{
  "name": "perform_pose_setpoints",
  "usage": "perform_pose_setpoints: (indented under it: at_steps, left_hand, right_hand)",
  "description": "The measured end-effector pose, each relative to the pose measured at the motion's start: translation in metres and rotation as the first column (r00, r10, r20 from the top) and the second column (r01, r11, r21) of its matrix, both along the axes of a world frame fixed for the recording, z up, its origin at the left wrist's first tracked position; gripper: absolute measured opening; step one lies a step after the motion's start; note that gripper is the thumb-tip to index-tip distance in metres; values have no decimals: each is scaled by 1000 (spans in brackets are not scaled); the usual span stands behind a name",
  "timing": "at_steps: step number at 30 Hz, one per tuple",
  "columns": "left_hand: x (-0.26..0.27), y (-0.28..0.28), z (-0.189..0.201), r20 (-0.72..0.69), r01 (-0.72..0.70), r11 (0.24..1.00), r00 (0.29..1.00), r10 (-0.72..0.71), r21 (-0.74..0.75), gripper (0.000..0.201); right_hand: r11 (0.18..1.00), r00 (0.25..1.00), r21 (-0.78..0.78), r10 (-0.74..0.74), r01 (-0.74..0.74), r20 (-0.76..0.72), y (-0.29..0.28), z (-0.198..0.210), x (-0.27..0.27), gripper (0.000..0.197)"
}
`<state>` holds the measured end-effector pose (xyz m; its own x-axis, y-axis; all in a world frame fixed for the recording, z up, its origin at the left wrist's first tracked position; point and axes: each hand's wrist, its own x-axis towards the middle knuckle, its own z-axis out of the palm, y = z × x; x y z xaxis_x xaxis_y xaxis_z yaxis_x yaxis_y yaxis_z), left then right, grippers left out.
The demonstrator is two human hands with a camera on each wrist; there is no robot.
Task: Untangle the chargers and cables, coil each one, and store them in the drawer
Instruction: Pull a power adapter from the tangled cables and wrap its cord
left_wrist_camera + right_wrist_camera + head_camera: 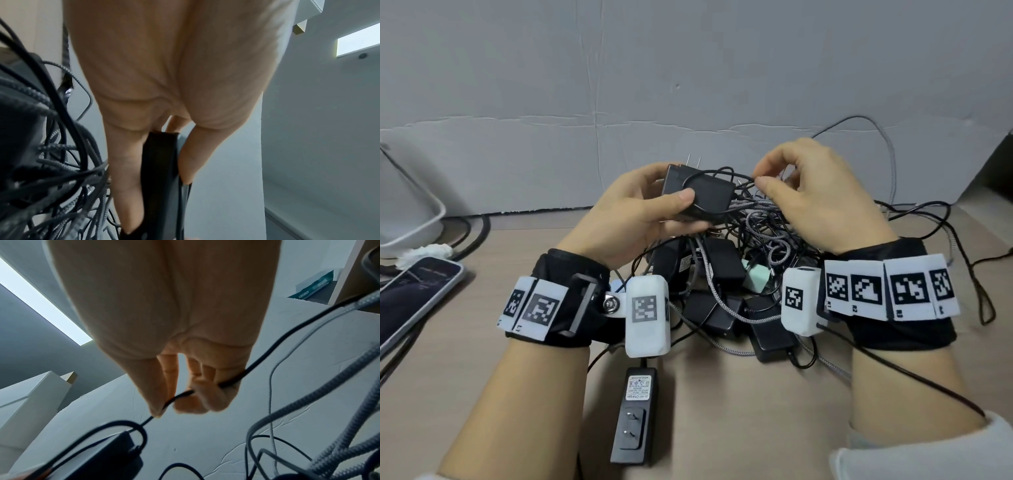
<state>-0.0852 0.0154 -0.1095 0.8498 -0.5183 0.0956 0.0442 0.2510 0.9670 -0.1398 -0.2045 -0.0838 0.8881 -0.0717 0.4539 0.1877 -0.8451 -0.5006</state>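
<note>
My left hand [640,209] grips a black charger brick [702,192] with two metal prongs pointing up, thumb on top and fingers beneath; the left wrist view shows the same charger brick [160,170] pinched between fingers and thumb. My right hand [801,192] pinches a thin black cable [736,176] that loops over that brick; in the right wrist view the thin black cable [230,382] runs through the curled fingers down to the charger brick [98,456]. Below both hands lies a tangled heap of black adapters and braided grey cables [736,274].
A separate black charger [635,414] lies label-up near the front edge. A phone [414,301] and a white bin [404,212] sit at the left, with crumpled tissue [428,253] between them. A mint-green plug [755,277] is in the heap. Cables trail off right [983,298]. A grey wall stands behind.
</note>
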Motion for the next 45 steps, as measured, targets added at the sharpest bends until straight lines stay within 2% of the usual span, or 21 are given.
perform_pose_setpoints:
  at_steps: [5,11,14,17,19,23,27,29,32,33,35,37,40,42,45]
  left_hand:
    - [-2,4,0,29,112,991,993,-114,67,40]
    - [-3,1,0,63,167,979,982,-176,119,41]
    - [-1,1,-1,49,193,980,980,-195,55,36]
    - [1,-3,2,12,175,979,985,-174,-103,42]
    - [0,-8,4,-48,120,963,990,-135,-242,43]
    - [-6,-15,4,-190,-90,903,982,9,-421,24]
    - [-10,-14,5,-388,-316,763,917,93,-564,23]
    - [-14,-12,6,-425,-385,712,895,133,-588,20]
    - [-21,-11,9,-348,-423,710,901,261,-563,14]
    - [-24,-11,9,-293,-414,722,909,296,-554,18]
    - [-31,-11,8,-167,-371,781,928,333,-503,37]
    - [-40,-10,10,-10,-331,866,935,354,-376,42]
    - [-47,-10,13,140,-244,946,951,277,-214,41]
    - [-49,-10,13,180,-150,977,968,177,-154,46]
    - [-50,-12,11,207,-30,994,977,51,-102,39]
  right_hand:
    - [994,990,65,-97,90,102,4,0,0,11]
    - [985,978,153,-110,83,177,6,1,2,10]
    - [988,990,142,-84,68,110,9,-3,4,11]
    - [996,1000,94,-3,0,30,15,-7,4,17]
    - [998,1000,61,28,-28,-3,23,-10,4,21]
    - [999,989,23,42,-40,-139,36,-17,-4,31]
    - [968,954,-250,-76,1,-291,38,-16,-26,35]
    - [944,940,-330,-135,25,-314,39,-10,-42,36]
    - [934,940,-356,-145,28,-308,42,3,-65,34]
    - [940,946,-340,-115,5,-304,43,9,-72,33]
    - [945,957,-318,-15,-81,-289,48,22,-81,28]
    - [942,964,-296,85,-159,-251,53,35,-89,22]
    - [956,975,-208,185,-209,-125,60,53,-96,16]
    - [965,977,-153,211,-213,-31,59,61,-93,14]
    - [978,979,-106,190,-182,78,50,68,-84,13]
